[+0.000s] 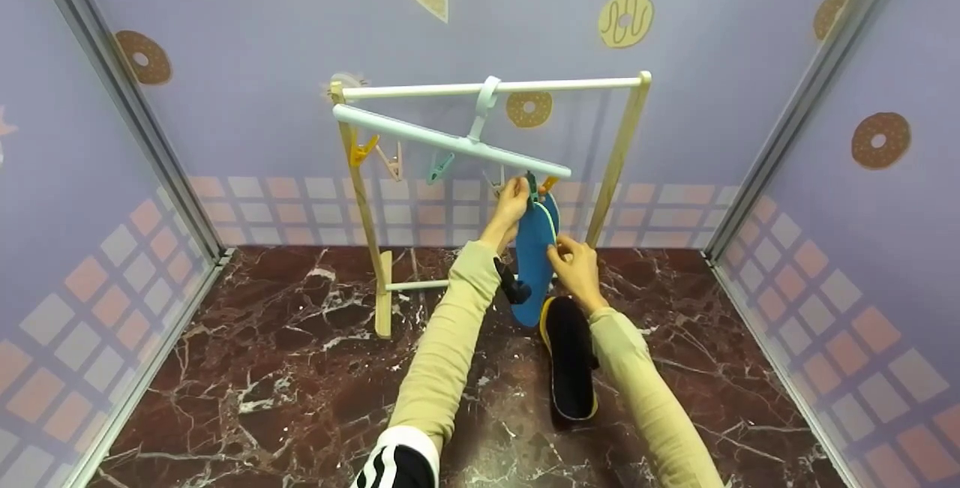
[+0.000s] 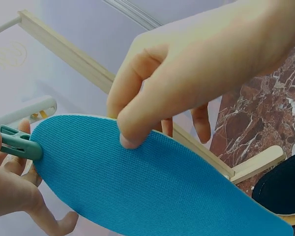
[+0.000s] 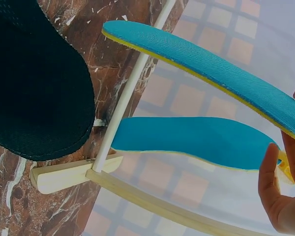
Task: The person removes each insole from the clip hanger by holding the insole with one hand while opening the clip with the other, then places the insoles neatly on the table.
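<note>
My left hand (image 1: 510,207) pinches a dark green clothespin (image 2: 20,144) under the low right end of a pale hanger (image 1: 420,130). The clothespin's tip overlaps the rounded top end of a blue insole (image 2: 123,167), which hangs lengthwise downward. My right hand (image 1: 577,267) pinches the insole's side edge between thumb and fingers, below the clothespin. Behind it, a second blue insole (image 3: 196,140) hangs by a yellow-orange clothespin (image 3: 285,167). A black insole (image 1: 571,368) with a yellow edge lies on the floor below my right hand.
The tilted hanger hooks over the white top bar (image 1: 420,91) of a wooden rack (image 1: 360,203). Several other clothespins hang along it, among them an orange one (image 1: 363,151) and a light green one (image 1: 441,167). Patterned walls (image 1: 847,233) enclose the marbled floor (image 1: 300,398).
</note>
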Motion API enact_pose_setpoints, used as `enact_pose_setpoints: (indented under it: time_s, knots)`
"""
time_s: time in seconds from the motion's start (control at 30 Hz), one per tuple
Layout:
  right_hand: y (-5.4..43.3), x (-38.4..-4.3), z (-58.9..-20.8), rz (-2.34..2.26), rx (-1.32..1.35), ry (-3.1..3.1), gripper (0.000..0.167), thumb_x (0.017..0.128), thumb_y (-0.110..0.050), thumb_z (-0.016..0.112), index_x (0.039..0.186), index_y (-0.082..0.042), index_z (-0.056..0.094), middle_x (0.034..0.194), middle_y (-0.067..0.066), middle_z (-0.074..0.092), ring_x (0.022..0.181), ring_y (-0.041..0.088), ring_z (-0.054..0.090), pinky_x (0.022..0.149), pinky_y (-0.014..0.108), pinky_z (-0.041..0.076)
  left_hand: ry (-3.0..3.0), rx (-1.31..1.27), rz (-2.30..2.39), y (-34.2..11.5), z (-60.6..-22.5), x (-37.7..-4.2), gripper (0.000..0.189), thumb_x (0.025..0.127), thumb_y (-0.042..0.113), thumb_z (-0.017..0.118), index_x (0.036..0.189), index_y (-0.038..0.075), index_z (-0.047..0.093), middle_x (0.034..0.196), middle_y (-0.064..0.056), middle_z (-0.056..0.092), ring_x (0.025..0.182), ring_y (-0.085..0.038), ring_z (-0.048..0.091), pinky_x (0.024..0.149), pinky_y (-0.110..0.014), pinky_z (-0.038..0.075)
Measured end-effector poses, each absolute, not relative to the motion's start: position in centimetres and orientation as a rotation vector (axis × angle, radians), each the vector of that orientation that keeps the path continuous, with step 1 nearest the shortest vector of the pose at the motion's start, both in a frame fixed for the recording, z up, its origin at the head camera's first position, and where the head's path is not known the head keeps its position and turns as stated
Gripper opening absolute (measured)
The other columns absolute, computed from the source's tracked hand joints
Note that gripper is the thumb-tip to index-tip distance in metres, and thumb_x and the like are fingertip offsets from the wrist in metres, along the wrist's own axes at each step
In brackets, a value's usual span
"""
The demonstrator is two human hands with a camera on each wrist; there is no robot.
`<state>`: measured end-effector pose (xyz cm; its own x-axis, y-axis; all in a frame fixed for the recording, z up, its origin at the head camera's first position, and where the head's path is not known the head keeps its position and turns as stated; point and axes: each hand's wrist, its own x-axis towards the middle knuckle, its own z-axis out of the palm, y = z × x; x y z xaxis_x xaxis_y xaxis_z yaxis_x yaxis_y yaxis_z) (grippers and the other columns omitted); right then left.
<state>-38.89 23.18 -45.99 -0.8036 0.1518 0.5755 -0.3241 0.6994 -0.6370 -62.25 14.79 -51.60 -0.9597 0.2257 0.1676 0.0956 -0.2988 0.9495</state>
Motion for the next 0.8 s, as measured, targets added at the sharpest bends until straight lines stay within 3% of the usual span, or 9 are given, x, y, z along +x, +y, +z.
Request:
enact_pose_setpoints:
  time_s: [0.17, 0.33, 0.6, 0.8]
  knots:
    - [23.2, -38.7, -46.1, 1.020, 0.134, -2.274, 0.009, 0.078, -0.015, 0.060, 0.078, -0.007, 0.066, 0.071, 0.010, 0.069, 0.074, 0.030, 0.061, 0.065, 0.041, 0.044, 1.711, 0.505, 2.458, 16.1, -56.7, -68.5, 0.039, 0.084, 0.047, 0.043, 0.115, 0.025, 0.049, 0.100, -0.006, 0.066, 0.086, -0.022, 0.066, 0.081, -0.031, 0.050]
    - [23.1, -38.7, -46.2, 1.051, 0.139, -2.252, 0.012, 0.078, -0.014, 0.061, 0.081, -0.005, 0.068, 0.070, 0.011, 0.068, 0.070, 0.028, 0.060, 0.066, 0.040, 0.046, 1.731, 0.475, 2.454, 17.0, -58.9, -71.5, 0.038, 0.084, 0.048, 0.041, 0.115, 0.026, 0.049, 0.101, -0.007, 0.066, 0.087, -0.024, 0.066, 0.082, -0.032, 0.049]
    - [22.9, -38.6, -46.7, 1.049, 0.157, -2.240, 0.010, 0.078, -0.013, 0.060, 0.079, -0.006, 0.067, 0.067, 0.009, 0.067, 0.061, 0.018, 0.058, 0.059, 0.030, 0.045, 1.746, 0.443, 2.451, 16.8, -57.0, -69.2, 0.036, 0.086, 0.043, 0.038, 0.111, 0.019, 0.048, 0.099, -0.011, 0.065, 0.086, -0.025, 0.066, 0.079, -0.034, 0.051]
    - [23.3, -38.5, -47.5, 1.113, 0.157, -2.226, 0.009, 0.078, -0.011, 0.061, 0.079, -0.006, 0.068, 0.067, 0.010, 0.066, 0.064, 0.020, 0.062, 0.063, 0.034, 0.052, 1.776, 0.439, 2.466, 16.2, -56.1, -68.1, 0.037, 0.085, 0.046, 0.039, 0.111, 0.021, 0.049, 0.097, -0.009, 0.066, 0.083, -0.023, 0.066, 0.079, -0.031, 0.050]
